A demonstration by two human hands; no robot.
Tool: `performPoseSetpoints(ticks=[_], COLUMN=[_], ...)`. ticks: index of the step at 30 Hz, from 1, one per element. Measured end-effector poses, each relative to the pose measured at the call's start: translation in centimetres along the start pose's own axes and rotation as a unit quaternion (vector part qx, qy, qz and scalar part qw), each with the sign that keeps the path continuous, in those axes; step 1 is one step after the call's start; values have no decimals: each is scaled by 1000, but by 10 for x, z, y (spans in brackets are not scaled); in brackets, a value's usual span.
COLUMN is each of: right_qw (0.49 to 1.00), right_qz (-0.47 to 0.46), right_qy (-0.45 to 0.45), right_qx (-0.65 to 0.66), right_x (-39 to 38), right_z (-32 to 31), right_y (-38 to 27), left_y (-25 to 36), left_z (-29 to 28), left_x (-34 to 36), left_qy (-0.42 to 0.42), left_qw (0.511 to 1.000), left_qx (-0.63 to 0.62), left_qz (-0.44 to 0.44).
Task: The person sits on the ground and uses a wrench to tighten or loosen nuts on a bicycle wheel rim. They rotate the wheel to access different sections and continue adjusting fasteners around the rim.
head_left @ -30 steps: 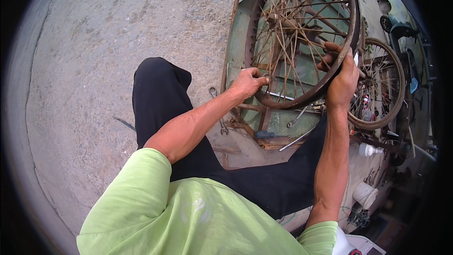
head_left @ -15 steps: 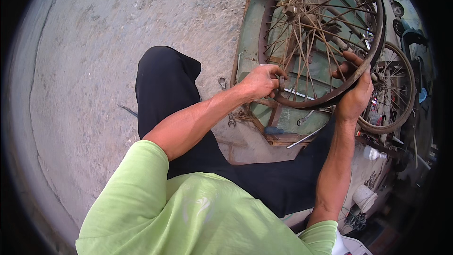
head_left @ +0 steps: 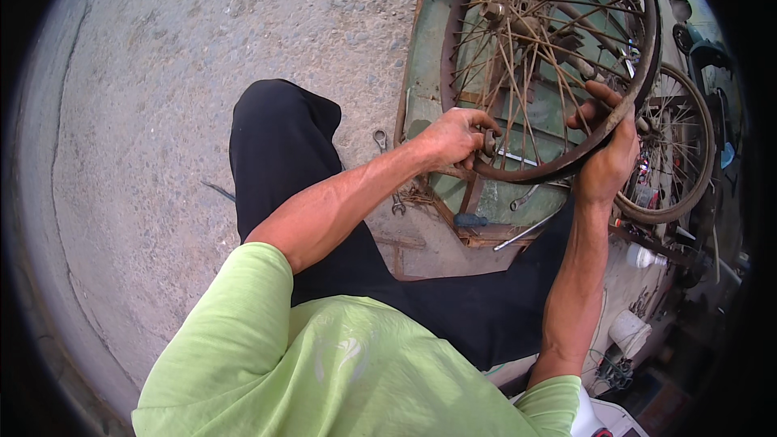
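A rusty spoked wheel (head_left: 558, 168) stands in front of me at the upper right, its tyre-less rim tilted toward me. My left hand (head_left: 460, 139) is closed at the rim's near left side, pinching a small round brown metal piece (head_left: 489, 144) by the spoke ends. Its exact kind is hard to make out. On the near right side, my right hand (head_left: 609, 154) is wrapped round the rim, fingers reaching inside among the spokes. The hub (head_left: 526, 26) sits higher up, in the middle of the crossing spokes.
Under the wheel lies a green panel (head_left: 421, 85) with a rusty frame. Spanners (head_left: 397, 204), a blue-handled tool (head_left: 469, 220) and a metal rod (head_left: 526, 233) lie close by. A second wheel (head_left: 702, 158) stands at right, near a white container (head_left: 629, 332).
My left hand has turned slightly, and the round metal piece shows more fully between its fingers. The right hand keeps its grip on the rim.
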State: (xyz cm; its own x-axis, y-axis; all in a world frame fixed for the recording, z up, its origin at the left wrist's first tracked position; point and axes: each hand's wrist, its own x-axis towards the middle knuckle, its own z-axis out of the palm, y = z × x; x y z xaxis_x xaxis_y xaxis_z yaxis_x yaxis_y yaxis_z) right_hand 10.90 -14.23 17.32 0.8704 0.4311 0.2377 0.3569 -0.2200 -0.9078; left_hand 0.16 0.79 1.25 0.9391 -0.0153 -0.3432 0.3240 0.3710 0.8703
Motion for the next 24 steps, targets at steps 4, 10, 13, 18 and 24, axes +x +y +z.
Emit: performPoseSetpoints(ticks=[4,10,13,18,24], right_qw=[1000,1000,1000,1000,1000], right_qz=[6,4,-1,-4,-7], right_qy=[-1,-1,-3,-4,-2], right_qx=[14,18,25,23,8], right_x=[1,1,2,3,8], right_z=[-1,-1,0,0,1], right_y=[1,1,1,-1,-10], left_y=[3,15,13,27,51], left_z=[-4,0,-2,-11,-29], left_x=[5,3,9,18,24], left_qy=[-40,-42,-62,-177,-305], left_qw=[997,991,981,949,942], left_qx=[60,124,172,246,132], left_qz=[18,34,71,80,-41])
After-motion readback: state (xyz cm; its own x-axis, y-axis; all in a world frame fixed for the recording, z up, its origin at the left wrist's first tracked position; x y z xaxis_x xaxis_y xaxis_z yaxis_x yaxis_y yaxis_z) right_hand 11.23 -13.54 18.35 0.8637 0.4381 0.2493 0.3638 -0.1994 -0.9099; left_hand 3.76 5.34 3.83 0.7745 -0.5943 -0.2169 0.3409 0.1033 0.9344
